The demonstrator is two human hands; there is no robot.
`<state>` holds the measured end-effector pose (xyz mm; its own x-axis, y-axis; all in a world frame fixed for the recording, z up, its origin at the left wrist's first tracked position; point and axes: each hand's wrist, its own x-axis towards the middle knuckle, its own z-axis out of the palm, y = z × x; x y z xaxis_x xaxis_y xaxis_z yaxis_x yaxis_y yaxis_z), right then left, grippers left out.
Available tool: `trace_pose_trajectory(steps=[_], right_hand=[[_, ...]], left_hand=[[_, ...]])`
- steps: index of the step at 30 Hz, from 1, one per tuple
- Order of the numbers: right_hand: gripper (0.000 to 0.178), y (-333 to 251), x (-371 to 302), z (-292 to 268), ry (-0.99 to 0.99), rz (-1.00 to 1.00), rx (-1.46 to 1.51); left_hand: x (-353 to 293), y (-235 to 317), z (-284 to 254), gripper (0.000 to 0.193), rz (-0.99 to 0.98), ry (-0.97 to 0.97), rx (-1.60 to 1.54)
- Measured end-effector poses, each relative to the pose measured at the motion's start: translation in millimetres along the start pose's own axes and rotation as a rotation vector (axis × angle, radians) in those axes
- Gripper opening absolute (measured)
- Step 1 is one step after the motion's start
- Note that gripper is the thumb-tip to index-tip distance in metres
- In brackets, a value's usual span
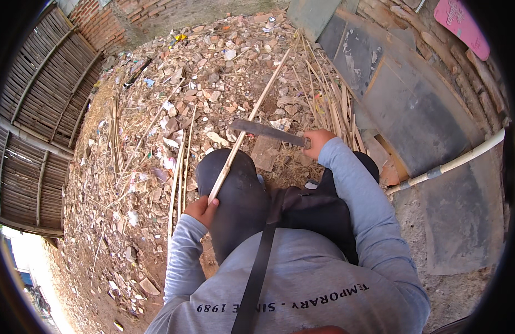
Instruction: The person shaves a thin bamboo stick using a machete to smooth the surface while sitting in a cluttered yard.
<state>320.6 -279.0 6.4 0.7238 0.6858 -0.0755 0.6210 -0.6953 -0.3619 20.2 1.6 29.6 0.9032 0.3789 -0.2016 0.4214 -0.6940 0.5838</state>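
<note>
My left hand (pixel 200 210) grips the near end of a long pale bamboo strip (pixel 252 114) that runs up and away over my left knee (pixel 231 172). My right hand (pixel 316 141) holds the handle of a broad dark knife (pixel 266 131). The blade lies crosswise and meets the strip about midway, just beyond my knee. I am seated, in dark trousers and a grey long-sleeved top with a black strap across the chest.
Rubble of broken brick and stones (pixel 213 83) covers the ground ahead. More split bamboo strips (pixel 332 106) lie in a pile at right and several lie left (pixel 177 178). A woven bamboo fence (pixel 37 111) stands left. Dark panels (pixel 413 117) and a white pipe (pixel 452 164) are right.
</note>
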Motion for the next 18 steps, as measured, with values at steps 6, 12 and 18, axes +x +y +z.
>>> trace_pose_trajectory(steps=[6,12,18], right_hand=[[0.03,-10.1,1.2,-6.3,-0.018,-0.055,0.004],[0.03,-18.8,3.6,-22.9,0.08,-0.027,0.061],[0.028,-22.8,3.9,-49.3,0.154,0.144,0.144]], left_hand=[[-7.5,4.1,13.7,0.044,0.0,0.185,0.204],[-3.2,5.3,-2.0,0.043,0.095,0.166,0.086],[30.8,37.4,-24.3,0.039,0.205,0.043,-0.119]])
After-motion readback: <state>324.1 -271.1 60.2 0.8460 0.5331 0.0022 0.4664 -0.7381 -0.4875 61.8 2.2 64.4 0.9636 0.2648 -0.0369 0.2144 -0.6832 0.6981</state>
